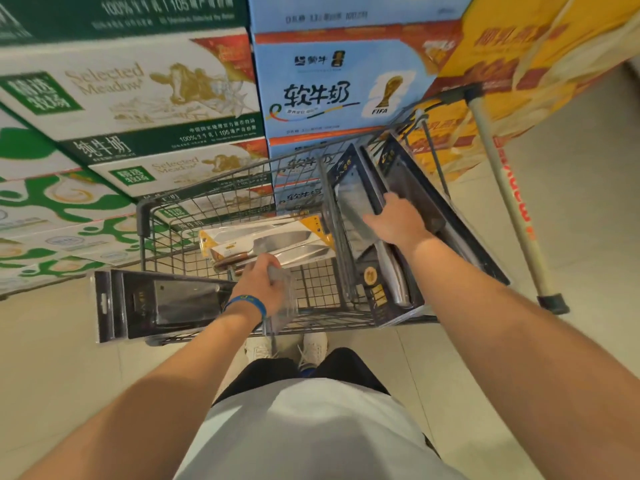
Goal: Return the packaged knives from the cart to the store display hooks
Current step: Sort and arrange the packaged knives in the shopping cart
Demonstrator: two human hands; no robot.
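Black cleaver pack (156, 303) sits gripped in your left hand (258, 284) at the near rim of the wire cart (214, 199). Your right hand (394, 220) clutches a dark knife pack (349, 199) standing inside.

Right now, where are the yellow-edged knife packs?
Head view, centre: yellow-edged knife packs lie in the cart basket, just beyond the left hand, left of the black packs.

Head camera looks steeply down (close) over the cart (214, 202).

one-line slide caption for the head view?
Restocking: left hand holds a black cleaver pack; right hand grips a dark knife pack in the wire cart.
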